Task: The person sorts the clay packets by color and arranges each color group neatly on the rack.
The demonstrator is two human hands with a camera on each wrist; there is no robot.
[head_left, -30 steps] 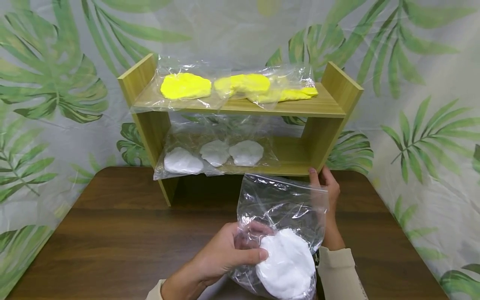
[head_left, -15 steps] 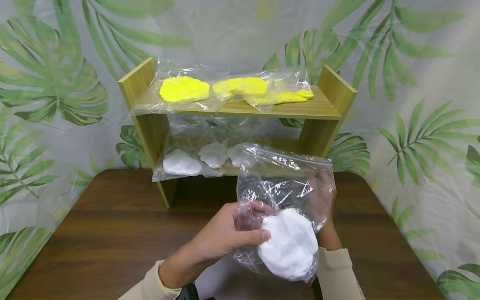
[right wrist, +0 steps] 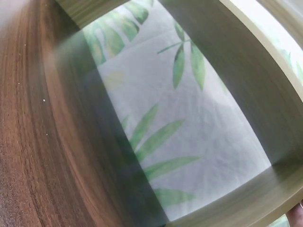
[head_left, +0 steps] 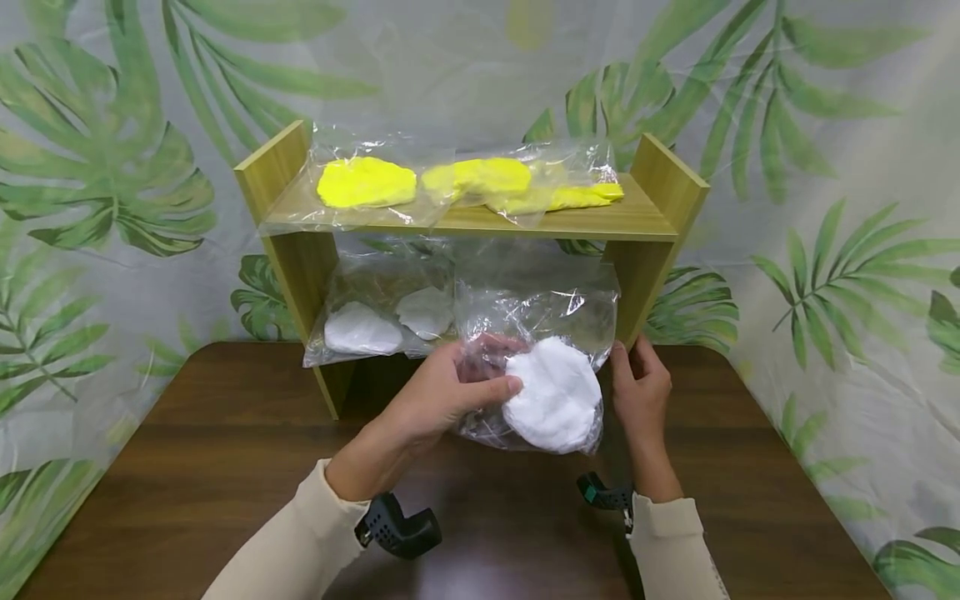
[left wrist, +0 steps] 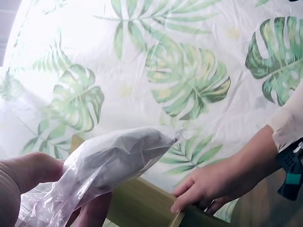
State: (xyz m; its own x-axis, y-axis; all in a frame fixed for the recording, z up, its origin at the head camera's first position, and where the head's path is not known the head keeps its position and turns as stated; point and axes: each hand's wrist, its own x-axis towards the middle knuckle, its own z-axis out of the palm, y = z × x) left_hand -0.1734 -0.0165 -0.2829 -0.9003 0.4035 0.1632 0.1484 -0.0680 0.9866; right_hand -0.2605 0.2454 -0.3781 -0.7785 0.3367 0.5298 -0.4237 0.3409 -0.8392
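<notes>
My left hand pinches a clear plastic zip bag with a flat, white, clay-like lump in it, thumb on the near face and fingers behind. The bag hangs tilted in front of the middle shelf board, its top overlapping the shelf opening. In the left wrist view the bagged lump shows edge-on beyond the thumb. My right hand grips the front edge of the right side panel of the wooden shelf, low down. A bit of that hand shows at the right wrist view's corner.
On the top board lie bagged yellow lumps. Bagged white lumps lie at the middle board's left; another behind the held bag is hidden. The shelf stands on a dark wooden table before a leaf-print cloth.
My left hand has carried the bag up and forward to the middle board, now covering one white lump there. My right hand stays by the right panel; its fingers sit slightly lower.
</notes>
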